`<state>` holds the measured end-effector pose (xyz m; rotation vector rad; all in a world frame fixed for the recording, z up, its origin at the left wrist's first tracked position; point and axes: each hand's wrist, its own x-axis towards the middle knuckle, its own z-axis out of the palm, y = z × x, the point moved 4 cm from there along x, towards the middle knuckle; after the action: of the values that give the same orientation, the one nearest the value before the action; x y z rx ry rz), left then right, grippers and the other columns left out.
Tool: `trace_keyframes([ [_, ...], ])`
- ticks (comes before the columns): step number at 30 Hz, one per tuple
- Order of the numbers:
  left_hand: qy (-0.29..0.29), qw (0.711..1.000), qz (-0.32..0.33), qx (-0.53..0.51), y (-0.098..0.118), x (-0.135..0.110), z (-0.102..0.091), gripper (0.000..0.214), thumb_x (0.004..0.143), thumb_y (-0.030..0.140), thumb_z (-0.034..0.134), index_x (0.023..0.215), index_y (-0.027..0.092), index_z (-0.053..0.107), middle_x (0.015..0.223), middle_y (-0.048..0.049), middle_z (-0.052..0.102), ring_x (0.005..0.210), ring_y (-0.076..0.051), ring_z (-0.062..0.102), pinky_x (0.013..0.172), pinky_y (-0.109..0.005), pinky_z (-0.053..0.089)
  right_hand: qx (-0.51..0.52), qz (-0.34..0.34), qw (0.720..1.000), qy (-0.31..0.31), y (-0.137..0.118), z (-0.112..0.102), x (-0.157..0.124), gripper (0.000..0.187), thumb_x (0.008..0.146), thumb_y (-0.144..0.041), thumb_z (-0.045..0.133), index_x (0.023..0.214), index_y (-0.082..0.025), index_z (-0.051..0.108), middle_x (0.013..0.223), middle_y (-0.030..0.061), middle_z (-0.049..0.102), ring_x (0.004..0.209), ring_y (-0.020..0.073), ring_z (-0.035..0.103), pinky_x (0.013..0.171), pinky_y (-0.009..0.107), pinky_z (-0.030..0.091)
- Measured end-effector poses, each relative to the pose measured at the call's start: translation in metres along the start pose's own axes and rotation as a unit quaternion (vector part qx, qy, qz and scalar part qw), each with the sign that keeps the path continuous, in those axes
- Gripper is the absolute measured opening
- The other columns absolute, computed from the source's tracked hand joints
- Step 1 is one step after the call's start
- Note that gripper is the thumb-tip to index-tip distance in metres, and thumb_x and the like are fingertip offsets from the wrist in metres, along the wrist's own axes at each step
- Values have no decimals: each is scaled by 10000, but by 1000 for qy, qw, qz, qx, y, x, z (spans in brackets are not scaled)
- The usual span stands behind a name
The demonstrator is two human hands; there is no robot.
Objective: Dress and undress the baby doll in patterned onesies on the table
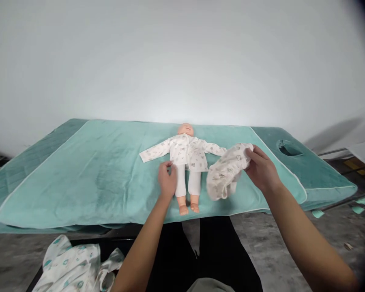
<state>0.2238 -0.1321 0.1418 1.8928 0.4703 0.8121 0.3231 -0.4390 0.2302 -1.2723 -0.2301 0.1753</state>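
Our right hand [261, 168] pinches a crumpled white cloth garment with a small dark print [226, 170] between thumb and fingers; it hangs to the left of those fingers, slightly blurred, and we cannot tell what kind of garment it is. Our left hand [167, 178] is loosely curled, with a gap between thumb and fingers; we see nothing gripped in it, and cannot tell whether its fingertips touch the jacket hem beside them.

Just right of the left fingers, between both hands, a pink-skinned baby doll [185, 129] lies face up, feet toward us. It wears a long-sleeved white printed cotton jacket [182, 152], sleeves spread. We judge the jacket to be on, though its fastening is too small to make out; the held garment is not on the doll.

Beneath the fingers spreads a light teal plush cover [79, 178] over a darker teal padded table [325, 178], with a round opening beyond the right fingers. Farther out, we find a plain pale wall [182, 61] ahead, grey flooring [255, 239] below, and white cloths with teal print [73, 263] below and left of the left fingers.
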Motion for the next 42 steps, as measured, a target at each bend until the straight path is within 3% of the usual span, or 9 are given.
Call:
trace_keyframes([
  [4,-178,971,23,-159,59,-31,7,387,890,373,598,1253,237,581,1305,-88,592,1216,-249,547,1067,-408,426,-24,-54,993,-102,-14,62,-13,295,892,-399,634,1157,-280,581,1157,34,634,983,193,632,811,339,556],
  [8,-299,921,-26,-249,87,-44,3,567,878,432,636,1403,258,509,1404,-101,560,1308,-296,507,1128,-441,398,-104,-131,958,-231,-5,110,-32,738,863,-346,671,1500,-346,298,1527,67,406,1235,226,554,972,396,525],
  [12,-387,894,-6,-228,91,-47,-15,648,876,592,599,1404,223,526,1393,-129,568,1348,-328,470,1132,-460,390,-237,-152,942,-183,6,121,-44,943,867,-264,639,1591,-350,42,1466,94,467,1050,196,627,879,371,545],
  [16,-475,856,-29,-202,87,-50,-28,692,896,709,449,1340,199,594,1332,-145,611,1260,-329,548,1046,-446,460,-413,-230,872,-131,0,118,-47,512,875,-199,570,1380,-286,542,1084,45,663,841,182,612,775,340,501],
  [23,-178,978,47,-99,122,-40,-60,281,931,356,583,1178,230,630,1217,-72,654,1130,-210,614,1009,-351,478,-523,-314,790,-67,-25,114,-36,118,839,-191,589,929,-209,662,1008,85,598,1004,255,540,750,340,441],
  [30,-243,943,200,109,149,-52,-34,388,881,337,631,1258,250,595,1286,-75,616,1194,-279,565,983,-393,455,-525,-179,820,-140,-64,127,-41,207,851,-249,544,662,-197,479,664,-8,504,607,135,438,561,278,297],
  [36,-208,974,86,-7,154,-21,-62,255,916,355,538,1036,209,709,911,-13,691,843,-184,613,785,-289,471,-438,-64,866,-230,-82,102,-42,464,937,-552,512,651,-188,483,627,-10,468,573,119,418,542,269,312],
  [39,-238,969,41,-54,176,-16,-74,256,892,395,568,910,191,722,776,-2,632,732,-155,551,682,-257,438,-421,-135,875,-197,-83,99,-44,418,985,-480,444,699,-187,527,721,24,544,662,152,496,610,293,387],
  [42,-227,971,25,-71,199,-19,-77,208,882,340,566,865,197,715,770,0,616,724,-144,533,654,-244,419,-401,-330,842,-147,-85,116,-62,196,975,-357,494,927,-204,605,1026,77,618,934,211,560,797,347,447],
])
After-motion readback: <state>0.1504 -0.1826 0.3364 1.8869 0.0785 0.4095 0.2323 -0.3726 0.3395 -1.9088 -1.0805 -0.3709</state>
